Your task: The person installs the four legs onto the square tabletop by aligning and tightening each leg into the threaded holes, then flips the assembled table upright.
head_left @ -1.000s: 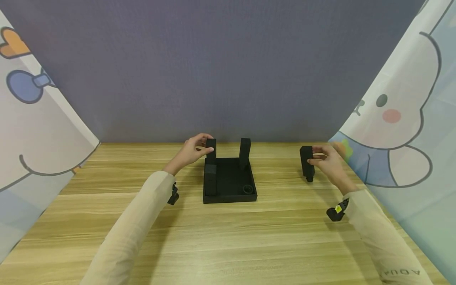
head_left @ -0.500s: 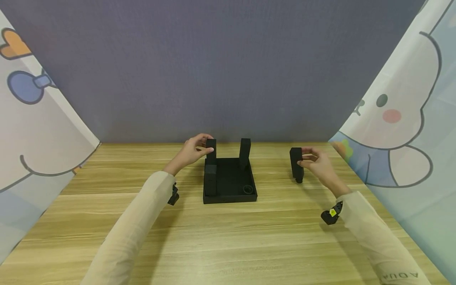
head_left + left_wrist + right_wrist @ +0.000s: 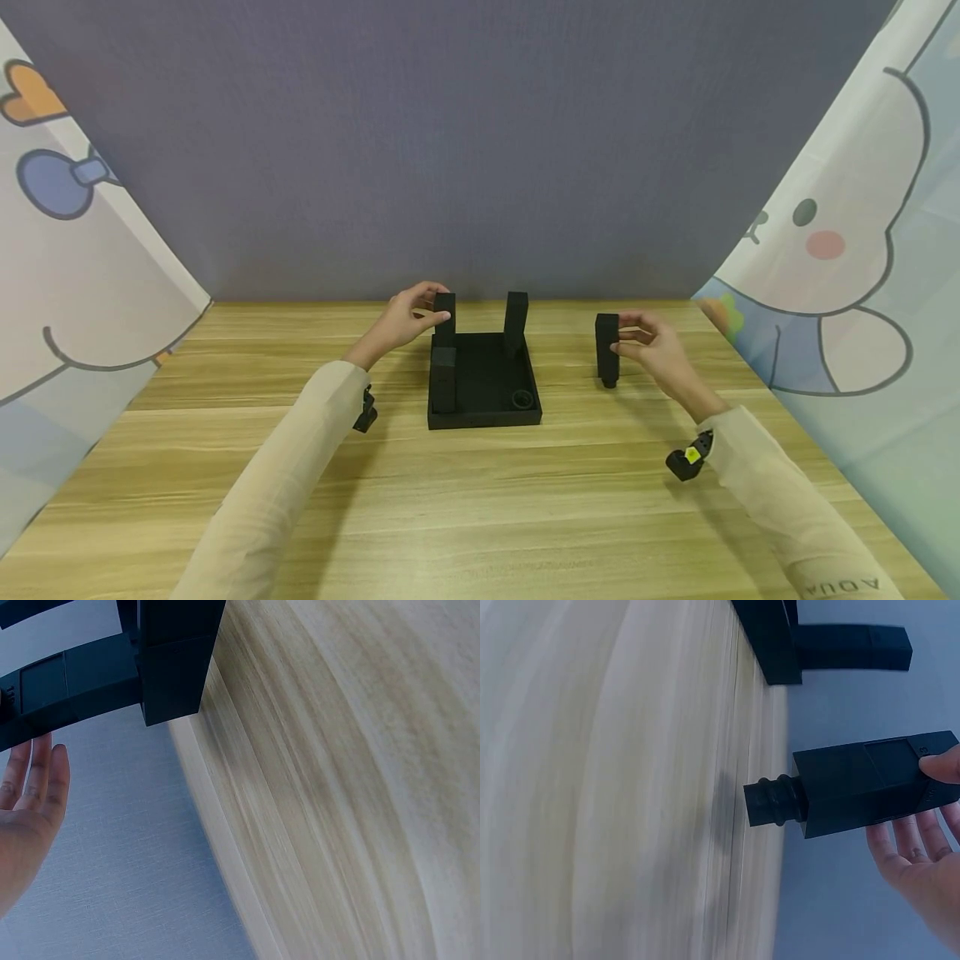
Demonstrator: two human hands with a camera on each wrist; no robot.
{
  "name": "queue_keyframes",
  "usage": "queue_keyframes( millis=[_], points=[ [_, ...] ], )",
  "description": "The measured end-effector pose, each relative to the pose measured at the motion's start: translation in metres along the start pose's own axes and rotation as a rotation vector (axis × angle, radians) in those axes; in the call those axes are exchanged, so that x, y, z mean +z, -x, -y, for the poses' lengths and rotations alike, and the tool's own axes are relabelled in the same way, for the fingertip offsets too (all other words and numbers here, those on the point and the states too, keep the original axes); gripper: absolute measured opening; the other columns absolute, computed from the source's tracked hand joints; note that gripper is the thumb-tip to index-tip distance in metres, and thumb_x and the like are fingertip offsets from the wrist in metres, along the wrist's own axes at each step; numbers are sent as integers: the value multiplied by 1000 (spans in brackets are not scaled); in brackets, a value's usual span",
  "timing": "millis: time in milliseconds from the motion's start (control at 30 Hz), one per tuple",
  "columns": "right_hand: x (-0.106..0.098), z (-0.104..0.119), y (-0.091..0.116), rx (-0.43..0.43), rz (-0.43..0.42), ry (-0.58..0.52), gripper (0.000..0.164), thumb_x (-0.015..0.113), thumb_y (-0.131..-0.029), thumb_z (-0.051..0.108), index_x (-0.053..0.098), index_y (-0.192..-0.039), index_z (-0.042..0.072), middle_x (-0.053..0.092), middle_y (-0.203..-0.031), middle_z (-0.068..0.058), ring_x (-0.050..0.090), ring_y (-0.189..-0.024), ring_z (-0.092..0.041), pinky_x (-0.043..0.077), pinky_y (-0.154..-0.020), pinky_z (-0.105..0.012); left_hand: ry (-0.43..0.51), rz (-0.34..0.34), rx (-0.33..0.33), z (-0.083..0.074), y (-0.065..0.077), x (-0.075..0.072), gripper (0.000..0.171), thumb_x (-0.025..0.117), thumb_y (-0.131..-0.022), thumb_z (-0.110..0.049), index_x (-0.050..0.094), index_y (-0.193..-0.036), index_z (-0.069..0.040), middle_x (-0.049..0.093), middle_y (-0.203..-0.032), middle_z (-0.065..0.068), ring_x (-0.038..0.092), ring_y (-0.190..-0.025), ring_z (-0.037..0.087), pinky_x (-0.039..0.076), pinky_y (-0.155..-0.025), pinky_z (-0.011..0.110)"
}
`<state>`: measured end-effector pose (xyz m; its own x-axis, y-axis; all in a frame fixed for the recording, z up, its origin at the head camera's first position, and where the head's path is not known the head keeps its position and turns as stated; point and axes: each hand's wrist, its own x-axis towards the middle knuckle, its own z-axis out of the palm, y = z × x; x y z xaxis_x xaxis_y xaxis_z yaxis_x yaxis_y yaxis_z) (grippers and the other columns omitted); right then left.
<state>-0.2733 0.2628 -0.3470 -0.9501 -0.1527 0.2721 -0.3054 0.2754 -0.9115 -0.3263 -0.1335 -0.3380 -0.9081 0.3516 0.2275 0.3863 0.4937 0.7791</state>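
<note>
A black square tabletop lies upside down, with black legs upright at three corners. My left hand grips the back-left leg near its upper end, thumb in front. In the left wrist view that leg projects from the tabletop, fingers against its far side. A round threaded hole shows at the front-right corner. To the right of the tabletop, my right hand pinches another leg upright over the table. The right wrist view shows its ridged, threaded end pointing down, apart from the tabletop.
The front-left leg and the back-right leg stand on the tabletop. A wood-grain table lies beneath everything. A grey panel rises behind, and cartoon-printed curtains hang on both sides.
My right hand has carried its leg leftward, closer to the tabletop, and a little toward me. The leg looks straighter than before. The left hand and the tabletop have stayed put.
</note>
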Motion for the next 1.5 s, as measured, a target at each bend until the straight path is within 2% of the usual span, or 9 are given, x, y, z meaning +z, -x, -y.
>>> queue_keyframes(
  millis=[333,467,633,833,967,1200,1500],
  points=[
    [18,12,1,36,37,-34,45,65,-79,-5,45,-119,-8,53,-105,0,58,-93,-6,52,-76,-18,8,1,9,-1,-1,0,40,63,-87,-22,51,-124,-14,54,-122,16,55,-110,32,48,-88,47],
    [25,17,3,57,58,-72,43,64,-80,-6,45,-119,-5,53,-105,2,57,-94,-6,52,-77,-19,-10,-7,11,-1,0,0,39,63,-87,-24,51,-123,-17,54,-121,13,55,-109,29,49,-87,45],
    [35,22,4,62,84,-124,41,62,-79,-8,48,-116,2,52,-108,-2,57,-98,-12,52,-78,-20,-11,-8,9,-1,0,-1,38,63,-87,-23,51,-122,-18,54,-119,12,56,-108,29,49,-86,44],
    [46,27,6,54,115,-190,40,62,-79,-9,49,-113,7,53,-107,0,57,-99,-13,52,-79,-22,-13,-6,0,-1,0,-1,37,63,-87,-23,51,-122,-19,54,-119,10,56,-108,28,49,-87,44],
    [53,32,8,44,130,-238,40,62,-78,-10,49,-112,7,52,-109,-2,57,-99,-13,52,-80,-23,-16,-6,2,-1,0,-1,38,63,-87,-24,51,-122,-18,54,-119,11,56,-109,28,49,-87,44],
    [64,41,10,37,137,-307,43,61,-76,-14,49,-110,10,51,-109,2,56,-96,-9,52,-80,-23,-6,-5,3,-1,0,0,36,63,-87,-23,51,-121,-17,56,-117,11,57,-107,28,49,-87,43],
    [76,44,13,7,194,-386,43,59,-77,-15,49,-111,11,50,-109,2,55,-94,-12,52,-77,-23,-5,-7,2,-1,0,0,36,63,-86,-24,52,-120,-18,56,-117,10,57,-107,28,49,-87,43]
  ],
)
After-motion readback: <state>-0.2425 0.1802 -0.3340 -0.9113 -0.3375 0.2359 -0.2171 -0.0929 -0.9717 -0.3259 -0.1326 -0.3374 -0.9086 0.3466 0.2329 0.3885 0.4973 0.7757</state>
